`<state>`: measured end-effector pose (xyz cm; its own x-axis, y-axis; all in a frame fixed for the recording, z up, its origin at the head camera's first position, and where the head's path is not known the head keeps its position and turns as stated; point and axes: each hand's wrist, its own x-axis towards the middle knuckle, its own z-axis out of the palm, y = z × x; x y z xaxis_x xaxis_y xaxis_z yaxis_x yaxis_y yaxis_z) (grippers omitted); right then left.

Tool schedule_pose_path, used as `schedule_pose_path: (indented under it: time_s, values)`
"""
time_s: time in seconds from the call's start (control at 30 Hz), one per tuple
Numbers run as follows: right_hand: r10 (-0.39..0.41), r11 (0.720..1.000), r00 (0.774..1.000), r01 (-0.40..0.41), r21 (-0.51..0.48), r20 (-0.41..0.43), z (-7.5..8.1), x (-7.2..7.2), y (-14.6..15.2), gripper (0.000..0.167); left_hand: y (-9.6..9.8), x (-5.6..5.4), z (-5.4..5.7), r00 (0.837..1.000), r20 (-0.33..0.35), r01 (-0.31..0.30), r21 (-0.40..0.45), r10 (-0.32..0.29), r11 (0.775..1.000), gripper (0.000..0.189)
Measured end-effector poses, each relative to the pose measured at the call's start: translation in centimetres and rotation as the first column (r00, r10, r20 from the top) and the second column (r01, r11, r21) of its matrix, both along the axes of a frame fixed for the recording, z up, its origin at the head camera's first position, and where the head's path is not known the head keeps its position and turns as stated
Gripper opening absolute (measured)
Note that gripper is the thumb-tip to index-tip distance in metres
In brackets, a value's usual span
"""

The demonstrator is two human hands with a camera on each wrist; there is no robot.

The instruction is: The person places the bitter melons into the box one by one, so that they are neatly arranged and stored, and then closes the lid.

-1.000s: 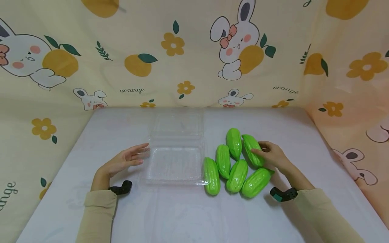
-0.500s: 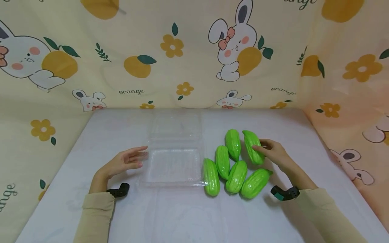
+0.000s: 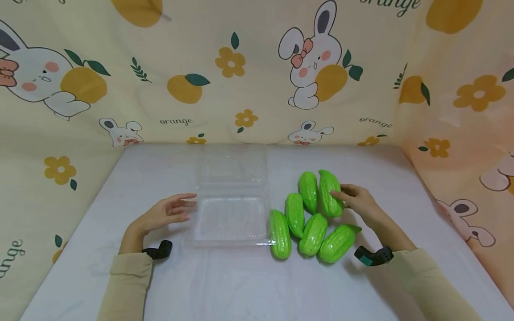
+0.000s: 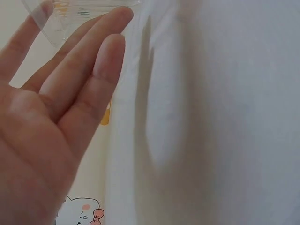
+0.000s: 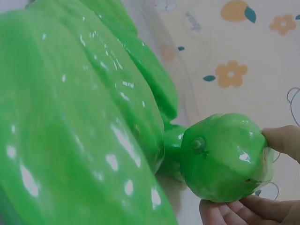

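In the head view my right hand (image 3: 358,200) pinches a bright green, glossy, ridged bitter melon (image 3: 328,189), thumb on one side and fingers on the other. The right wrist view shows this held bitter melon (image 5: 218,164) end-on, its small stem nub facing the camera. Several more alike lie to its left and in front, such as the rear bitter melon (image 3: 308,191) right beside it. My left hand (image 3: 164,213) has its fingers extended, fingertips right at the left side of a clear plastic clamshell box (image 3: 230,220). In the left wrist view the left palm (image 4: 37,136) holds nothing.
The box's clear lid (image 3: 234,166) lies folded back behind its base. The leftmost bitter melon (image 3: 280,234) lies against the box's front right corner. A white-covered table (image 3: 257,285) carries everything, with a printed rabbit-and-orange cloth (image 3: 257,89) behind and at both sides.
My right hand has shifted the pinched bitter melon a little left, close to the rear one, and turned it more upright. My left hand has stayed beside the box.
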<state>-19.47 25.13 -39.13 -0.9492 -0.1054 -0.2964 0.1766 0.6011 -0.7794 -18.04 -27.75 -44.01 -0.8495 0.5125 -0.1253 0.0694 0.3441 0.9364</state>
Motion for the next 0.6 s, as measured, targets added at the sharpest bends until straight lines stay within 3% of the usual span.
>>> schedule_pose_path:
  time_s: [0.6]
  values:
    - [0.036,0.995,0.998,-0.031,-0.091,0.054,1.1,1.2,-2.7,0.077,0.0,-0.1,0.0,1.0,0.002,0.012,-0.003,-0.012,1.0,0.067]
